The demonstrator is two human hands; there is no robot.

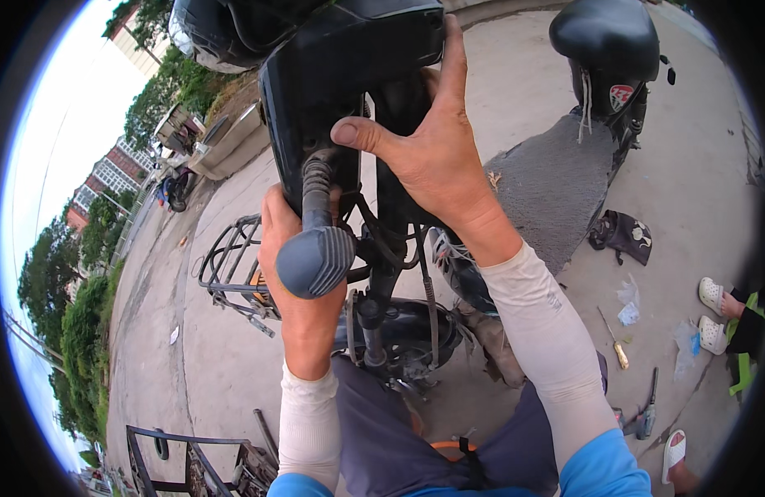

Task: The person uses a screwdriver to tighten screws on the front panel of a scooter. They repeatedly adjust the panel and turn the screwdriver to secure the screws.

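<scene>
A glossy black plastic cover [312, 91] is at the front of a scooter, top centre. My right hand [440, 157] grips its right side, with the thumb across the near face and the index finger along the edge; the other fingers are mostly hidden behind. From below, my left hand [295, 327] holds the cover's lower end, its fingertips at the left edge. A dark handlebar grip [316, 261] with a ribbed end points toward me in front of that hand and partly hides it. Cables [378, 228] hang beneath the cover, above the front wheel [399, 331].
A grey floor mat [552, 186] and black seat [606, 37] extend to the right. On the concrete lie a screwdriver [618, 348], another hand tool [646, 418] and a dark pouch [627, 236]. A wire basket [233, 261] stands left; a person's white clogs [712, 319] show at right.
</scene>
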